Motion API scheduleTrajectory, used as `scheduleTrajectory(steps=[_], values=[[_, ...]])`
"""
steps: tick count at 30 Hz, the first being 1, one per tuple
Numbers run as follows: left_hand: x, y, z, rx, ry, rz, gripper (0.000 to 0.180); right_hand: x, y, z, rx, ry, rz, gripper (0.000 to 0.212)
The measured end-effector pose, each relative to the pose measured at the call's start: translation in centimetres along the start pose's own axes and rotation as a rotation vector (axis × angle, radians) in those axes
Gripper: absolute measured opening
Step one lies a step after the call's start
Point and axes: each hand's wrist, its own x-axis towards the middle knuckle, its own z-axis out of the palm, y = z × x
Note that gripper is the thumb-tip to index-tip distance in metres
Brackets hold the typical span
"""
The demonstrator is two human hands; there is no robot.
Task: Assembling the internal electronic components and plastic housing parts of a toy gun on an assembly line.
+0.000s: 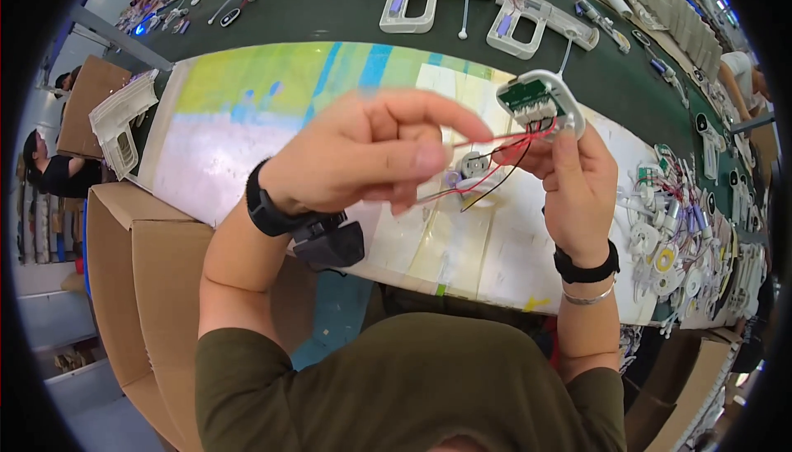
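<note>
My right hand grips a small white plastic housing with a green circuit board set in it. White connectors line the board's lower edge, and red and black wires trail from them. To the left, my left hand is closed, with a red wire running to the tip of its thumb; its index finger reaches toward the board and is slightly blurred. Beneath the wires, a round grey part with a whitish ring lies on the worktop, partly hidden by the wires.
Pistol-shaped white housings lie on the dark green conveyor beyond the worktop. A heap of wired parts covers the right end. At left are an open cardboard box and another white housing. Other people are at the sides.
</note>
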Motion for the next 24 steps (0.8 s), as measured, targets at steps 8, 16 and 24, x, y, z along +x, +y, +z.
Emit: scheduleTrajectory(steps=[8, 16, 24], values=[[2.0, -2.4, 0.2, 0.299, 0.012, 0.161, 0.018, 0.3, 0.1, -0.5, 0.211, -0.010, 0.144, 0.035], [2.5, -2.6, 1.4, 0.335, 0.180, 0.301, 0.024, -0.2, 0.9, -1.7, 0.153, -0.010, 0.281, 0.033], [5.3, 2.2, 3.0, -0.047, 0.113, 0.110, 0.028, -0.4, -0.6, -3.5, 0.091, -0.033, 0.220, 0.028]])
